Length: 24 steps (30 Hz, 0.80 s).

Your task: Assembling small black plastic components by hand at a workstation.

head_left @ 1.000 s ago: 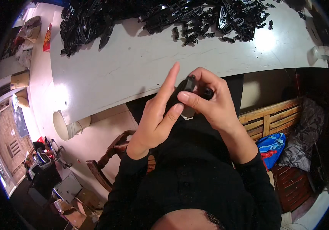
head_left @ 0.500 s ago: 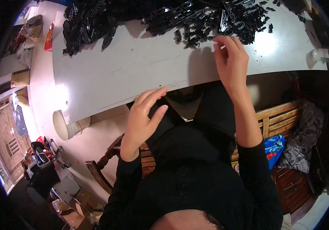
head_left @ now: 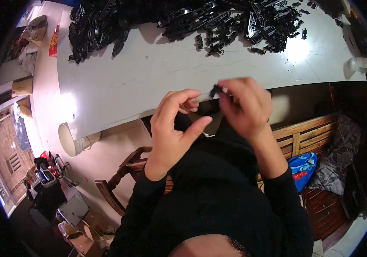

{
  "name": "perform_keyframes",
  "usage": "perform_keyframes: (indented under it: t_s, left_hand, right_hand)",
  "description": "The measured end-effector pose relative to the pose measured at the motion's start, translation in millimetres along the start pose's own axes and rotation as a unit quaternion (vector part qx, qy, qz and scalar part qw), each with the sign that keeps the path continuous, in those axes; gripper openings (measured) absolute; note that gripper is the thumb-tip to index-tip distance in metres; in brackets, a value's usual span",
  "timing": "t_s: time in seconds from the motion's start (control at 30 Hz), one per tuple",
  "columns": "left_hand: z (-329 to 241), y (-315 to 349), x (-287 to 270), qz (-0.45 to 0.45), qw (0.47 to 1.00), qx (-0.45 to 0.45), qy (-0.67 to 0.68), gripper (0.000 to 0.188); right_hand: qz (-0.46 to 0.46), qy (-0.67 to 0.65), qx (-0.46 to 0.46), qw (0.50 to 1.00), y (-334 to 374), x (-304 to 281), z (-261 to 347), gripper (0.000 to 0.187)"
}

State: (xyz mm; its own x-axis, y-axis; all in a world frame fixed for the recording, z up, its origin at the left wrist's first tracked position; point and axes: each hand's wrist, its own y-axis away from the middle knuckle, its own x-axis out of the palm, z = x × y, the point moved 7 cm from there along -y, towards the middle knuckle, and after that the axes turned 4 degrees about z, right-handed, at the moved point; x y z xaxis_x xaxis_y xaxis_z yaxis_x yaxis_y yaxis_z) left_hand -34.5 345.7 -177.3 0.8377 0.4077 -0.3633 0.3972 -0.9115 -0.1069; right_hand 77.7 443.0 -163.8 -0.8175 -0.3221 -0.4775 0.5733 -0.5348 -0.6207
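Note:
Between the fingertips of my right hand (head_left: pixel 247 105) is a small black plastic piece (head_left: pixel 214 90), slightly smeared by motion, just over the table's near edge. My left hand (head_left: pixel 170 128) faces it from the left, thumb and fingers apart, with nothing in its grasp. Across the far side of the white table (head_left: pixel 119 92) lie heaps of black plastic parts. Small clips (head_left: pixel 217 43) gather at the middle, and longer, glossy parts (head_left: pixel 192 19) lie behind them. Another dark heap (head_left: pixel 95 32) spreads at the far left.
A clear plastic jar (head_left: pixel 363 66) lies at the table's right end. Below the left corner stands a white bucket (head_left: pixel 70 141). A wooden bench (head_left: pixel 312 132) with a blue bag (head_left: pixel 301 169) and a grey patterned cushion (head_left: pixel 333 171) is on the right. Cardboard boxes (head_left: pixel 83 242) sit lower left.
My right hand has come back from the small parts toward me, now with a black piece in its fingers. My left hand has moved right and opened wider, nearer to it.

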Motion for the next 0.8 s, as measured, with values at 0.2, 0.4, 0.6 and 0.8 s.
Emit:
perform_keyframes:
  t_s: [0.2, 0.4, 0.6, 0.8]
  left_hand:
    - [-28, 4, -8, -0.084, 0.990, 0.116, -0.013, 0.027]
    - [-33, 12, -12, -0.091, 0.989, 0.120, 0.003, 0.026]
    - [-35, 15, -14, -0.091, 0.987, 0.129, 0.004, 0.026]
    - [-32, 18, -17, -0.094, 0.990, 0.104, 0.024, 0.026]
  right_hand:
    - [-0.020, -0.037, -0.055, 0.998, 5, -7, 25, 0.032]
    - [0.025, -0.163, 0.051, 0.985, 3, -6, 17, 0.031]
    - [0.007, -0.176, -0.003, 0.984, 4, -7, 20, 0.028]
    - [0.079, -0.257, 0.101, 0.958, 7, -5, 15, 0.025]
